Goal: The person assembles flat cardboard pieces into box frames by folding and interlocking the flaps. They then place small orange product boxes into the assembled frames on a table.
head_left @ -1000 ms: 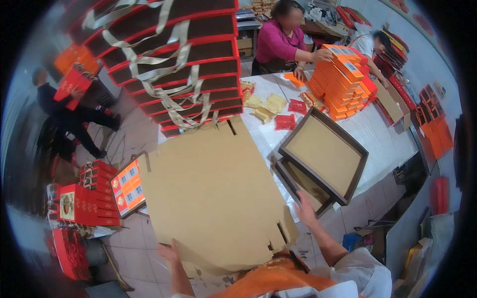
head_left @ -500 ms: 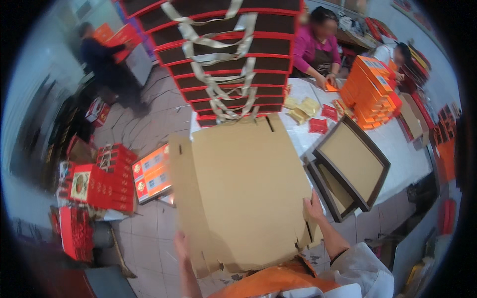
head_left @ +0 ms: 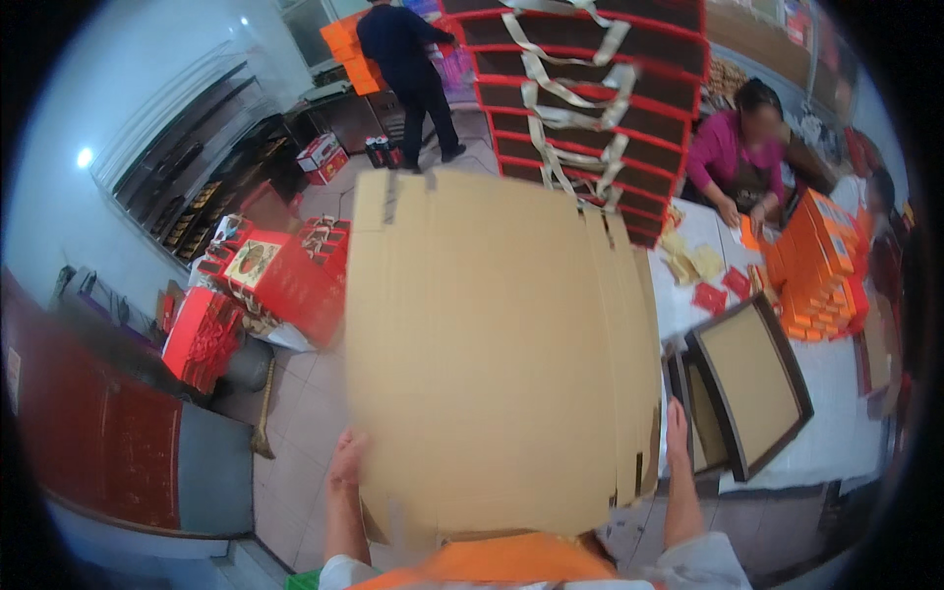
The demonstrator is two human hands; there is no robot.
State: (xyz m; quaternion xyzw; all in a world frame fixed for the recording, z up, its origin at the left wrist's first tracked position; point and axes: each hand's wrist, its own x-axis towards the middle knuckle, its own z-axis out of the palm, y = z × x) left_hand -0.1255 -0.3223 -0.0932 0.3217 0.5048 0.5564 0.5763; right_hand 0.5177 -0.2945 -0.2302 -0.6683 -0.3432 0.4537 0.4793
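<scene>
A large brown cardboard box (head_left: 492, 344), folded flat or nearly so, spans the middle in front of me, with narrow flaps and slots along its right side. My left hand (head_left: 346, 458) grips its lower left edge, with some fingers hidden behind the board. At the lower right edge is my right hand (head_left: 677, 429), closed on the cardboard, its fingers partly out of sight. Beyond the board rises a tall stack of dark boxes (head_left: 590, 128) with red edges and pale ribbon handles.
Two dark-rimmed trays (head_left: 752, 383) lean together on the white table (head_left: 854, 413) at right. Behind them stand stacked orange boxes (head_left: 811, 261); a person (head_left: 742, 157) in purple handles a small orange item. Red gift boxes (head_left: 285, 275) are piled at left. Another person (head_left: 405, 74) stands farther back.
My view has swung left, so the surroundings sit farther right. The cardboard is more upright and higher, with both hands still at its sides. The person in dark clothes has turned and moved.
</scene>
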